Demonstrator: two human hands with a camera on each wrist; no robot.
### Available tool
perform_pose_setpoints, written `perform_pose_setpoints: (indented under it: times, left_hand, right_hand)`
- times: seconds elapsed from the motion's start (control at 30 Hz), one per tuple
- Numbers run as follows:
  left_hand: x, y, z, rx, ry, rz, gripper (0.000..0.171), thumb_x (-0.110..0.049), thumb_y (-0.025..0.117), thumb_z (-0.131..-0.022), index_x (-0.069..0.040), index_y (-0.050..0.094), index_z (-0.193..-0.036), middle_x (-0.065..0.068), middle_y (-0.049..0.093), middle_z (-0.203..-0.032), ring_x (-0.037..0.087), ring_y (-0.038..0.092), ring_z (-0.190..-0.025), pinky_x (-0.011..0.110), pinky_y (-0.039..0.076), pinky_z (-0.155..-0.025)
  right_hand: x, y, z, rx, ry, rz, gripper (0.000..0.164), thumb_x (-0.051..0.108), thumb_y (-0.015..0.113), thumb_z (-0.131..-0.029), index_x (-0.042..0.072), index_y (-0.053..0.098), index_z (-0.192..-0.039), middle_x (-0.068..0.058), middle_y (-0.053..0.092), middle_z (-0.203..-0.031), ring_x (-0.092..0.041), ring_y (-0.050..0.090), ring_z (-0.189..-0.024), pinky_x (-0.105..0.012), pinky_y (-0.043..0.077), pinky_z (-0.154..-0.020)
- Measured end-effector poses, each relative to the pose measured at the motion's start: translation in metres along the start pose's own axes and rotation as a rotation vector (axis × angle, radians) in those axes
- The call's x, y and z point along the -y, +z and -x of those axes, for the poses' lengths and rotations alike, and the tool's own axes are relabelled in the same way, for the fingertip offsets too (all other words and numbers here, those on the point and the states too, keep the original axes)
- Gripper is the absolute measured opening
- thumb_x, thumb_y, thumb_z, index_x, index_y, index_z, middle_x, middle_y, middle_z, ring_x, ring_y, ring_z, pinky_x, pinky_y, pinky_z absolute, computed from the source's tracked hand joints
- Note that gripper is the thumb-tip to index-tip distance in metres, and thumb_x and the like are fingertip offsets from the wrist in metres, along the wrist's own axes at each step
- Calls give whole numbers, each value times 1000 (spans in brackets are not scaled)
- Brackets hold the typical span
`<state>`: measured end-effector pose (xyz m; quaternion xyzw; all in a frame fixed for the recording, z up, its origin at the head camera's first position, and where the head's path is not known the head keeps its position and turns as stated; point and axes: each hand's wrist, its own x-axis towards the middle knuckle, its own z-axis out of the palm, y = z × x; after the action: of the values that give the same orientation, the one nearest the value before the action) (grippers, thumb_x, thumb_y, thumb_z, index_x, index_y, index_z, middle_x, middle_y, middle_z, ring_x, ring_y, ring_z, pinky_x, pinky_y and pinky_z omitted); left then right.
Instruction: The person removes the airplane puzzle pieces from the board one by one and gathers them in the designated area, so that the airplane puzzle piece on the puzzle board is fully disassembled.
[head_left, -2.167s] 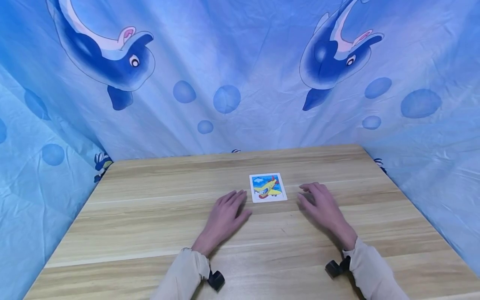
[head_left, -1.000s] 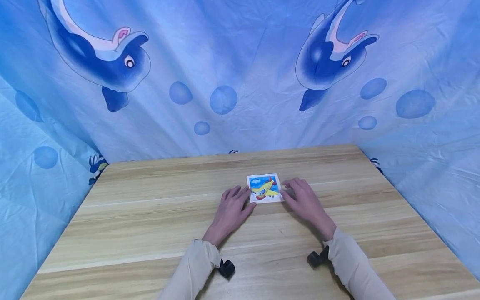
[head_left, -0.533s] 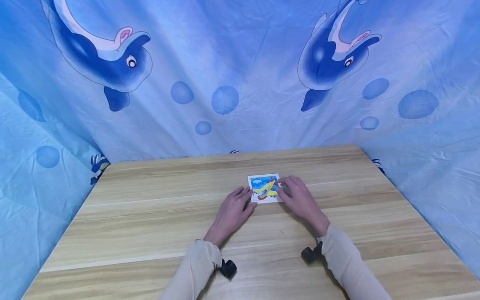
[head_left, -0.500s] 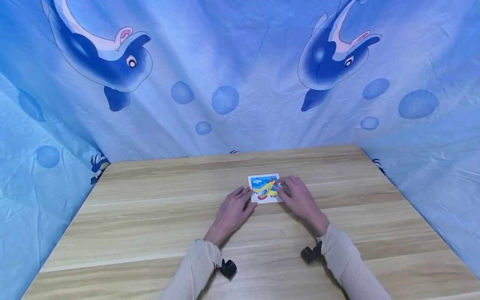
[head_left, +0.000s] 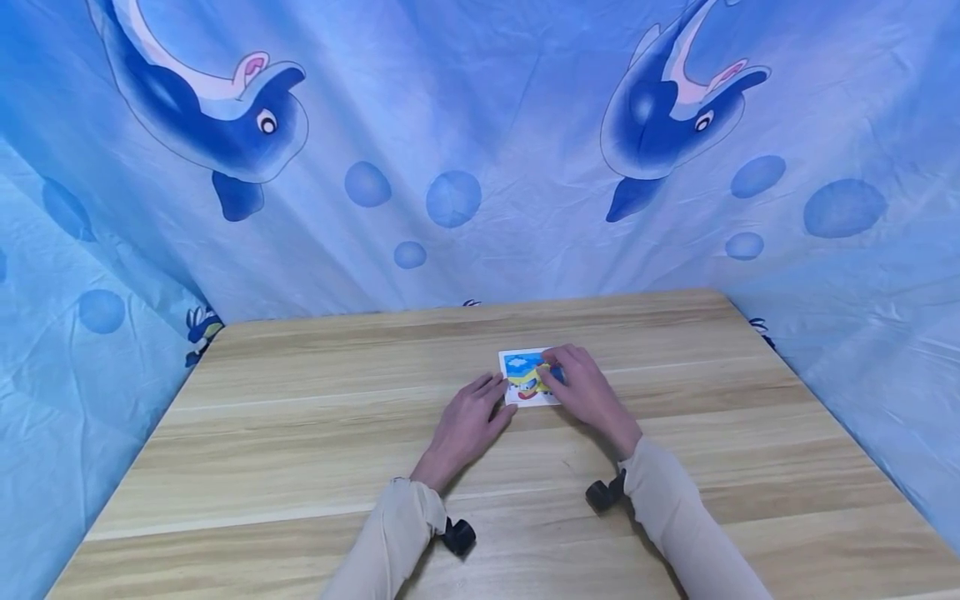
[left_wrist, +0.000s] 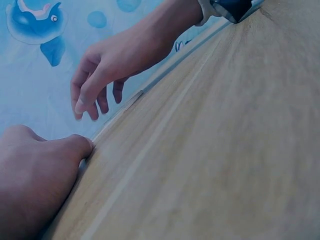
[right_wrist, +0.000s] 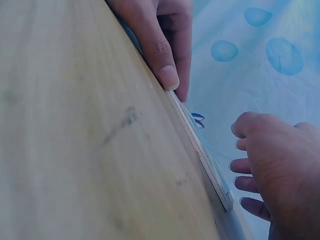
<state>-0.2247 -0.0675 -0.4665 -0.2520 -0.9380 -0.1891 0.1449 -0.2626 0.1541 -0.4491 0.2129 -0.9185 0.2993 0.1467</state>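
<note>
Wooden table [head_left: 285, 467]: airplane board [head_left: 523, 375] against extended left fingers [head_left: 489, 388], beneath loose, parted right fingers [head_left: 557, 356]

In front of you is a bench [head_left: 300, 433] with pale and brown wood grain running across it. Behind it hangs a creased blue curtain [head_left: 525, 108], which also covers both sides. You see two blue dolphins [head_left: 225, 121] with open mouths printed high on it, and rounded blue bubbles [head_left: 453, 198] lower down. Small printed figures [head_left: 202, 327] show by your bench's far corners.
</note>
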Motion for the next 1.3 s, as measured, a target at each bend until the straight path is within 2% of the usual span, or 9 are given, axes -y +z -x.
perform_pose_setpoints:
  times: [0.27, 0.53, 0.8, 1.3]
  left_hand:
    - [0, -1, 0, -11, 4, 5, 48, -42, 53, -97, -8, 59, -132, 9, 56, -136, 25, 49, -129, 40, 41, -106]
    - [0, 0, 0, -8, 6, 4, 48, -41, 54, -97, -8, 59, -132, 10, 56, -136, 24, 49, -129, 39, 42, -106]
    - [0, -1, 0, -18, 20, 1, 48, -40, 55, -97, -7, 59, -131, 11, 56, -136, 25, 49, -129, 39, 42, -105]
    - [1, 0, 0, -31, 30, 8, 47, -38, 56, -96, -6, 59, -131, 12, 57, -135, 25, 50, -129, 39, 42, -105]
  right_hand:
    - [3, 8, -8, 21, -23, 4, 31, 29, 61, -95, 8, 65, -117, -8, 60, -114, -27, 52, -111, -44, 44, -96]
    - [7, 15, -16, 21, -77, 27, 29, 27, 60, -94, 7, 66, -113, -7, 60, -110, -27, 52, -103, -44, 44, -90]
    - [10, 20, -24, 63, -30, 60, 28, 32, 59, -95, 11, 67, -113, -7, 58, -113, -27, 50, -105, -44, 43, -90]
    - [11, 26, -34, 123, -12, 159, 30, 35, 58, -95, 16, 65, -117, -9, 55, -113, -29, 47, -105, -46, 43, -86]
